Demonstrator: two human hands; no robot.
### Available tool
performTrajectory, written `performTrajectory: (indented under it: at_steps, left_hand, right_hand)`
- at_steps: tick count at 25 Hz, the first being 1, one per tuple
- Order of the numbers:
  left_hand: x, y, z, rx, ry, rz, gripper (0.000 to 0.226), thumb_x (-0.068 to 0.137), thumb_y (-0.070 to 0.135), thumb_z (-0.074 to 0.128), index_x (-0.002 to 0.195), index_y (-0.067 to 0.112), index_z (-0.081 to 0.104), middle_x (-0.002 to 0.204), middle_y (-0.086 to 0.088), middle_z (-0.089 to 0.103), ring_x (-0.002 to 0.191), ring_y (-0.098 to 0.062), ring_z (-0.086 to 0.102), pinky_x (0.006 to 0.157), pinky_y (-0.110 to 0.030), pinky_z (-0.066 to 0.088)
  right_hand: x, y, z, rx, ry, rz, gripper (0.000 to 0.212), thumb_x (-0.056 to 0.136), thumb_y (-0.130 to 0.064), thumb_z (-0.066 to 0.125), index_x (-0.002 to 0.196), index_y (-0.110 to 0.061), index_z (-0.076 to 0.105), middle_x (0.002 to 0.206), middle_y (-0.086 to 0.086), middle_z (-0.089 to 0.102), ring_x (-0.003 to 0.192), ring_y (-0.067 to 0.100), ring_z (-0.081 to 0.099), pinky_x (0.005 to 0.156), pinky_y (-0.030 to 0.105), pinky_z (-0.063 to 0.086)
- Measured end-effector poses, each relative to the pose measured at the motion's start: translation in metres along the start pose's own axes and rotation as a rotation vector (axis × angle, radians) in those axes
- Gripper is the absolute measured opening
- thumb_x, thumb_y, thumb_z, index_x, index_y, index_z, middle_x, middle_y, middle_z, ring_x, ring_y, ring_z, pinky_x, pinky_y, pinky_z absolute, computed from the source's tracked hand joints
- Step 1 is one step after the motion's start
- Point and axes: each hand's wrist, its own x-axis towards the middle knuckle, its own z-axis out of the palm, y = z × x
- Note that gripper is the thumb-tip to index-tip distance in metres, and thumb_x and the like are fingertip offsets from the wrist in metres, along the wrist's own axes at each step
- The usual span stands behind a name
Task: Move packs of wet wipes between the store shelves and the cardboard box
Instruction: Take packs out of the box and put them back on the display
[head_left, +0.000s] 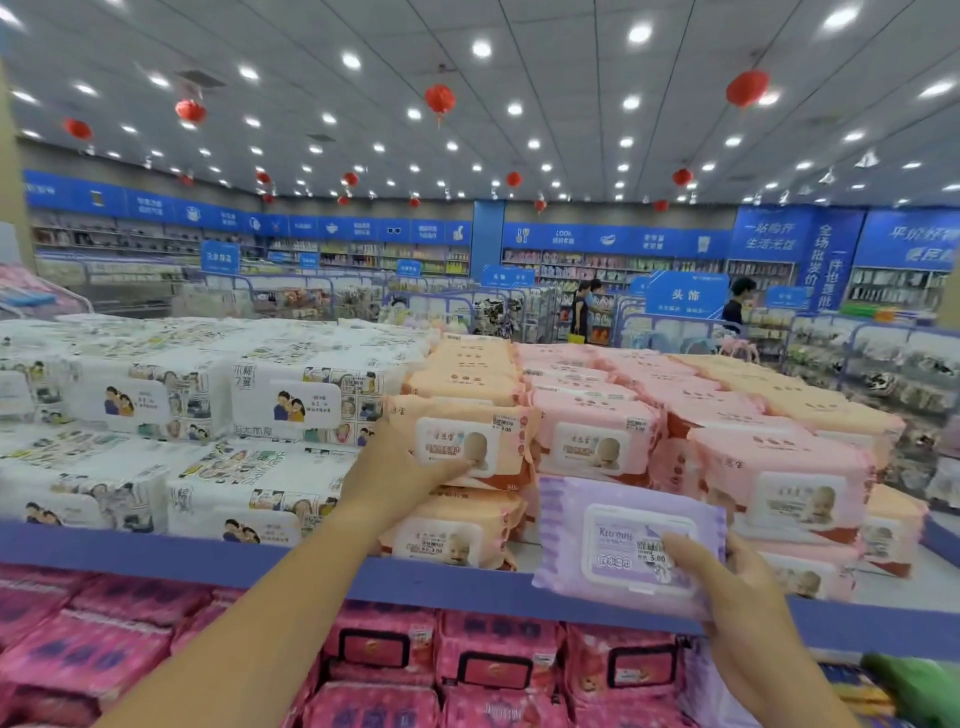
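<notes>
— Where is our purple pack?
— At five o'clock, in front of the shelf edge. Its long axis runs nine to three and the lid faces us. Our right hand clamps its right end, thumb on the lid.
— Our left hand?
— It grips an orange pack at centre, lying the same way.
— Counts?
— One purple and one orange held.

Left forearm: bare, stretched diagonally up and forward from lower left. Left hand: wrist straight, thumb laid across front of orange wipes pack, fingers hidden behind its left edge; gripping. Right forearm: bare, entering from lower right, shorter reach. Right hand: thumb pressed on front of purple wipes pack, fingers wrapped behind right edge. Hands well apart.
</notes>
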Motion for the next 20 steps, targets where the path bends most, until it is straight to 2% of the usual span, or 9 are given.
performTrajectory:
  at_steps: [2, 4, 7, 11, 13, 15, 17, 18, 20]
  left_hand:
    - [-0.002, 0.006, 0.007, -0.031, 0.12, -0.02, 0.062, 0.062, 0.066, 0.085, 0.11, 0.034, 0.062, 0.092, 0.012, 0.074, 0.082, -0.005, 0.07, 0.073, -0.034, 0.057]
    - [-0.002, 0.006, 0.01, -0.088, 0.165, -0.063, 0.084, 0.062, 0.063, 0.086, 0.129, 0.029, 0.049, 0.11, 0.014, 0.068, 0.101, -0.012, 0.067, 0.084, -0.042, 0.058]
    - [0.003, 0.008, 0.012, -0.041, 0.168, -0.058, 0.098, 0.065, 0.062, 0.086, 0.139, 0.019, 0.038, 0.128, 0.003, 0.06, 0.118, -0.021, 0.06, 0.093, -0.049, 0.056]
    - [-0.005, 0.009, 0.021, 0.072, 0.265, -0.089, 0.099, 0.077, 0.06, 0.077, 0.147, 0.01, 0.028, 0.142, -0.009, 0.047, 0.13, -0.031, 0.051, 0.097, -0.053, 0.051]
    - [-0.007, 0.009, 0.022, 0.101, 0.278, -0.091, 0.098, 0.077, 0.069, 0.07, 0.141, 0.006, 0.03, 0.137, -0.012, 0.048, 0.124, -0.034, 0.054, 0.095, -0.054, 0.051]
    - [-0.003, 0.009, 0.019, 0.243, 0.241, -0.105, 0.108, 0.068, 0.089, 0.053, 0.133, 0.004, 0.034, 0.13, -0.013, 0.053, 0.116, -0.035, 0.059, 0.094, -0.055, 0.05]
    - [0.0, 0.009, 0.015, 0.342, 0.179, -0.13, 0.119, 0.067, 0.096, 0.045, 0.138, 0.002, 0.031, 0.135, -0.015, 0.051, 0.121, -0.036, 0.056, 0.099, -0.056, 0.047]
    - [-0.001, 0.007, 0.013, 0.348, 0.156, -0.135, 0.118, 0.07, 0.092, 0.05, 0.142, 0.001, 0.028, 0.138, -0.016, 0.048, 0.125, -0.036, 0.054, 0.1, -0.055, 0.047]
    - [-0.006, 0.003, 0.01, 0.312, 0.146, -0.136, 0.108, 0.077, 0.075, 0.062, 0.147, 0.001, 0.026, 0.143, -0.018, 0.045, 0.127, -0.037, 0.051, 0.1, -0.052, 0.048]
  right_hand:
    - [0.003, -0.002, 0.001, 0.01, -0.015, 0.002, 0.052, 0.065, -0.024, 0.081, 0.115, -0.013, 0.068, 0.108, 0.011, 0.076, 0.099, 0.035, 0.072, 0.098, 0.055, 0.05]
    - [0.003, -0.003, 0.003, 0.008, -0.013, -0.018, 0.048, 0.07, -0.023, 0.078, 0.116, -0.013, 0.067, 0.109, 0.01, 0.076, 0.1, 0.034, 0.072, 0.097, 0.053, 0.051]
    - [0.003, -0.002, 0.006, -0.01, -0.001, -0.02, 0.036, 0.073, -0.023, 0.078, 0.106, -0.019, 0.066, 0.107, 0.005, 0.075, 0.096, 0.026, 0.073, 0.087, 0.045, 0.053]
    - [0.001, 0.007, 0.008, -0.084, 0.005, -0.027, 0.069, 0.048, -0.054, 0.094, 0.099, -0.016, 0.067, 0.106, 0.009, 0.074, 0.103, 0.033, 0.069, 0.094, 0.059, 0.051]
    - [0.001, 0.007, 0.005, -0.088, -0.007, -0.029, 0.07, 0.043, -0.056, 0.094, 0.096, -0.018, 0.068, 0.102, 0.005, 0.075, 0.104, 0.033, 0.068, 0.093, 0.058, 0.05]
    - [-0.001, 0.006, 0.002, -0.062, -0.032, -0.022, 0.073, 0.047, -0.053, 0.093, 0.108, -0.022, 0.067, 0.114, 0.0, 0.072, 0.112, 0.03, 0.065, 0.099, 0.057, 0.048]
    - [-0.003, 0.008, 0.001, -0.068, -0.036, -0.045, 0.096, 0.049, -0.058, 0.094, 0.134, -0.033, 0.057, 0.14, -0.006, 0.059, 0.129, 0.026, 0.055, 0.107, 0.057, 0.043]
    - [-0.005, 0.009, 0.002, -0.05, -0.042, -0.058, 0.097, 0.05, -0.06, 0.092, 0.137, -0.04, 0.054, 0.143, -0.008, 0.056, 0.132, 0.026, 0.053, 0.107, 0.055, 0.043]
    - [-0.009, 0.01, 0.007, -0.019, -0.015, -0.05, 0.082, 0.047, -0.061, 0.092, 0.122, -0.04, 0.066, 0.127, -0.005, 0.068, 0.121, 0.029, 0.062, 0.101, 0.054, 0.047]
